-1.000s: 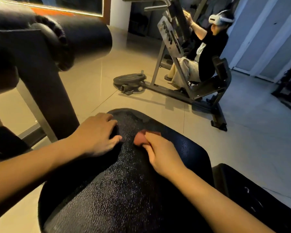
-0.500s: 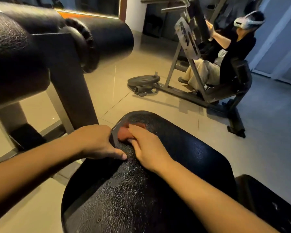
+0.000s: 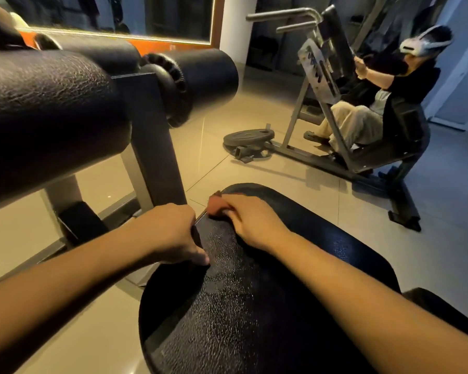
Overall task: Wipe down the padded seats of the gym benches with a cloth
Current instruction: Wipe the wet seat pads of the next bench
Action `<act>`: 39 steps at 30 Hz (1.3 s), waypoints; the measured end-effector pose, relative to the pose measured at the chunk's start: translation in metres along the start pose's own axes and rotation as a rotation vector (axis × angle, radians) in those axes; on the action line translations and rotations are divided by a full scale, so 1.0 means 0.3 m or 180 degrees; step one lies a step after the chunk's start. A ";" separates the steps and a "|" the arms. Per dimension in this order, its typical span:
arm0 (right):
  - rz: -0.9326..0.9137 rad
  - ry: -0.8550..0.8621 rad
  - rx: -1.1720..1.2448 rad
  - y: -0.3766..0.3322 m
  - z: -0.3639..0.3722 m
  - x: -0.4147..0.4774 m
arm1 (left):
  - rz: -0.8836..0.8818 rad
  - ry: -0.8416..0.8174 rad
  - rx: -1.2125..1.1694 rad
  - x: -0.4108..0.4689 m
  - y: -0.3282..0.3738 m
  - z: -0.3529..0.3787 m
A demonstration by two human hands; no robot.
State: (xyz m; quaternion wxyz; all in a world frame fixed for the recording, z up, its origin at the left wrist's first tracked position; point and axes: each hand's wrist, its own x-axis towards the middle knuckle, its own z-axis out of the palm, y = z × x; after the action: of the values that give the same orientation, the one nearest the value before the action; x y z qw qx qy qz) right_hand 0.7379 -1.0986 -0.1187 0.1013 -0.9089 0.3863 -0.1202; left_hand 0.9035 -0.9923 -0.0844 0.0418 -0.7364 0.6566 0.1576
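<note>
A black padded bench seat (image 3: 254, 306) with cracked, shiny leather fills the lower middle of the head view. My right hand (image 3: 251, 220) holds a small reddish cloth (image 3: 215, 205) bunched under its fingers at the seat's far left rim. My left hand (image 3: 170, 233) grips the seat's left edge just beside it, fingers curled over the side and thumb lying on the top surface. Most of the cloth is hidden under my right fingers.
Thick black roller pads (image 3: 52, 112) on a grey metal post (image 3: 154, 157) stand close on the left. Across the tiled floor, a person (image 3: 389, 98) sits on another machine (image 3: 335, 130), with a weight plate (image 3: 249, 137) lying beside its base.
My right hand has slid the cloth from the middle of the seat leftward to its far left rim. My left hand stayed on the seat's left edge.
</note>
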 end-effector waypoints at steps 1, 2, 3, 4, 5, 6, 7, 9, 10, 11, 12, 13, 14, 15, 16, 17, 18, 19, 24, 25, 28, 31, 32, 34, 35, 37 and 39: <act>0.0182 0.0083 -0.0051 0.039 -0.015 0.030 | 0.0001 0.0047 0.0055 -0.013 -0.001 0.009; 0.0395 0.0166 0.0030 0.071 -0.020 0.058 | 0.0013 0.0071 0.0076 -0.026 0.000 0.019; 0.0528 0.0254 0.0125 0.082 -0.019 0.078 | 0.0024 0.0103 0.0084 -0.035 0.000 0.025; 0.0574 0.0268 0.0181 0.067 -0.012 0.085 | 0.0017 0.0132 0.0085 -0.043 -0.002 0.029; 0.0578 0.0213 0.0155 0.034 -0.005 0.072 | -0.0006 0.0131 0.0067 -0.054 -0.004 0.030; 0.0538 0.0157 0.0113 -0.004 0.004 0.044 | -0.0037 0.0105 0.0034 -0.064 -0.007 0.028; 0.0436 0.0145 0.0135 -0.042 0.005 0.002 | -0.0067 0.0072 0.0002 -0.076 -0.009 0.020; 0.0124 0.0111 0.0311 -0.105 -0.001 -0.102 | -0.0113 0.0033 -0.0049 -0.100 -0.006 0.001; -0.0007 0.0066 0.0381 -0.132 0.001 -0.158 | -0.0141 0.0058 -0.0080 -0.113 0.000 -0.010; -0.0136 0.0010 0.0413 -0.153 0.004 -0.212 | -0.0195 0.0109 -0.0118 -0.125 0.010 -0.022; -0.0282 -0.0067 0.0413 -0.167 0.011 -0.267 | -0.0262 0.0165 -0.0172 -0.140 0.025 -0.033; -0.0399 -0.0165 0.0408 -0.174 0.019 -0.327 | -0.0306 0.0239 -0.0223 -0.157 0.041 -0.037; -0.0479 -0.0242 0.0417 -0.177 0.019 -0.390 | -0.0311 0.0333 -0.0249 -0.170 0.059 -0.039; -0.0538 -0.0293 0.0439 -0.170 0.014 -0.453 | -0.0292 0.0420 -0.0251 -0.185 0.080 -0.038; -0.0600 -0.0340 0.0447 -0.159 0.000 -0.519 | -0.0251 0.0475 -0.0256 -0.198 0.101 -0.031; -0.0637 -0.0386 0.0427 -0.145 -0.022 -0.580 | -0.0175 0.0512 -0.0264 -0.213 0.125 -0.023; -0.0607 -0.0443 0.0423 -0.126 -0.046 -0.638 | -0.0086 0.0542 -0.0265 -0.223 0.146 -0.008; -0.0498 -0.0517 0.0485 -0.105 -0.074 -0.690 | 0.0016 0.0569 -0.0284 -0.236 0.168 0.004; 0.0584 -0.0533 0.1589 0.001 -0.225 -0.908 | 0.1120 -0.0111 -0.1408 -0.344 0.342 0.042; 0.0782 -0.0484 0.1836 0.010 -0.250 -0.956 | 0.1310 -0.0382 -0.1607 -0.380 0.394 0.050; 0.1261 -0.0383 0.2643 0.021 -0.298 -1.094 | 0.1754 -0.0800 -0.1845 -0.468 0.563 0.084; 0.1682 -0.0174 0.3310 0.038 -0.330 -1.219 | 0.1858 -0.0615 -0.1885 -0.518 0.719 0.122; 0.1866 -0.0048 0.3507 0.050 -0.340 -1.257 | 0.1830 -0.0506 -0.1856 -0.531 0.764 0.132; 0.2143 0.0264 0.3723 0.074 -0.361 -1.335 | 0.1733 -0.0396 -0.1871 -0.557 0.845 0.158; 0.2201 0.0417 0.3701 0.083 -0.371 -1.370 | 0.1704 -0.0392 -0.1931 -0.572 0.880 0.173; 0.2245 0.0657 0.3613 0.096 -0.387 -1.425 | 0.1644 -0.0427 -0.2078 -0.602 0.943 0.197; 0.2318 0.0790 0.3660 0.105 -0.390 -1.459 | 0.1566 -0.0480 -0.2247 -0.622 0.987 0.216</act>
State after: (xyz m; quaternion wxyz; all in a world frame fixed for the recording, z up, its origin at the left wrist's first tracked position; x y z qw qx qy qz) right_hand 0.3874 -0.8127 -0.0777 0.5560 -0.5029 0.5505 -0.3674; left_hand 0.5853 -0.8366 -0.0490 -0.2036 -0.5137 0.7134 0.4310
